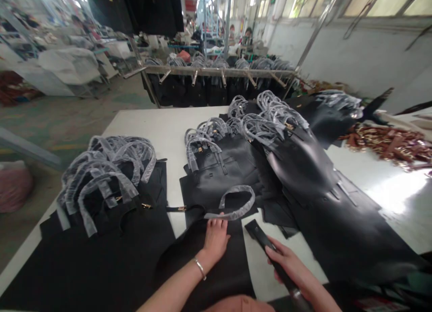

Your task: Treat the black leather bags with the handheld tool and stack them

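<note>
My left hand (pixel 216 240) lies on a black leather panel (pixel 232 262), palm down and fingers stretched out. Its fingertips touch a bag handle (pixel 241 208) wrapped in clear plastic, which curves away at the panel's top edge. A thin black strap with a gold clasp (pixel 182 208) lies just left of it. In my right hand (pixel 286 260) is a long black stapler (pixel 258 234), held over the bare white tabletop right of the panel, apart from the leather. My right fingers wrap around its body.
Stacked black bag panels with plastic-wrapped handles (pixel 108 168) lie at left. More panels (pixel 222 163) and a large bulging black bag piece (pixel 303 163) are at centre and right. Brown straps with metal fittings (pixel 391 145) lie far right. A metal rack (pixel 219 72) stands behind the table (pixel 141 120).
</note>
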Tool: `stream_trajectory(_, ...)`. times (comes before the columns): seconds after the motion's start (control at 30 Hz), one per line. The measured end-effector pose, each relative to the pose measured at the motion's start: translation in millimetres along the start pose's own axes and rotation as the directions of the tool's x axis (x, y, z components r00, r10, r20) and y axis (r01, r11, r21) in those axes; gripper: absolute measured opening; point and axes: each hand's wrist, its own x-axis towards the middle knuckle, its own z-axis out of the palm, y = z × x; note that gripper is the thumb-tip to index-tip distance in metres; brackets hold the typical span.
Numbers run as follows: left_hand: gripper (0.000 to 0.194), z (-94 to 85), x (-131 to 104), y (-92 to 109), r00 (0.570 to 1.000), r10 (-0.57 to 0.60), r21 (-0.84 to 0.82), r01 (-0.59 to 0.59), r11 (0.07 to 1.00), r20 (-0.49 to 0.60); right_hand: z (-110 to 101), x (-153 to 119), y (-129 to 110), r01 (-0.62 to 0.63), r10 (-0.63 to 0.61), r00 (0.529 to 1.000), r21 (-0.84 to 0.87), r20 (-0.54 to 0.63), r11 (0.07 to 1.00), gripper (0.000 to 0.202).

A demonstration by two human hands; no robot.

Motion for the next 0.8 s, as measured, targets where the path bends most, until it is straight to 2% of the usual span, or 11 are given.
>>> stream_trajectory(0.1, 0.055, 11.7, -6.2, -12.1, 0.996, 0.074, 0.040, -0.072, 0.997, -0.040, 12.9, 14.2, -3.7, -0.008, 0.007, 0.998, 0.017, 0.065, 1.000, 0.063)
stream_trajectory(0.2, 0.054, 16.5, -6.4, -23.1, 0.991, 0.120, 0.001, -0.120, 0.993, -0.058, 21.7, 32.8, -20.1, -0.007, 0.005, 0.996, 0.016, 0.094, 1.000, 0.061)
stream_trajectory(0.37, 0.058, 18.9, -7.0, -32.3, 0.988, 0.145, -0.057, -0.149, 0.987, -0.062, 36.0, 58.4, -48.6, 0.025, -0.024, 0.999, -0.016, 0.045, 1.000, 0.060)
stream_trajectory(0.5, 0.058, 21.2, -10.4, -35.0, 0.984, 0.150, -0.111, -0.160, 0.981, -0.097, 36.3, 49.6, -48.2, 0.062, -0.063, 0.998, -0.066, -0.008, 0.996, 0.064)
stream_trajectory(0.63, 0.057, 21.7, -11.9, -36.0, 0.981, 0.138, -0.153, -0.158, 0.975, -0.135, 23.6, 31.1, -36.5, 0.000, 0.007, 0.998, -0.126, 0.056, 0.992, 0.066)
stream_trajectory(0.73, 0.056, 20.1, -9.7, -35.4, 0.980, 0.137, -0.158, -0.159, 0.974, -0.144, 24.5, 33.6, -36.2, -0.053, 0.065, 0.996, -0.183, 0.063, 0.982, 0.064)
stream_trajectory(0.8, 0.056, 19.1, -8.1, -34.5, 0.980, 0.144, -0.153, -0.165, 0.974, -0.139, 32.1, 41.9, -41.0, -0.031, 0.040, 0.998, -0.204, 0.043, 0.979, 0.062)
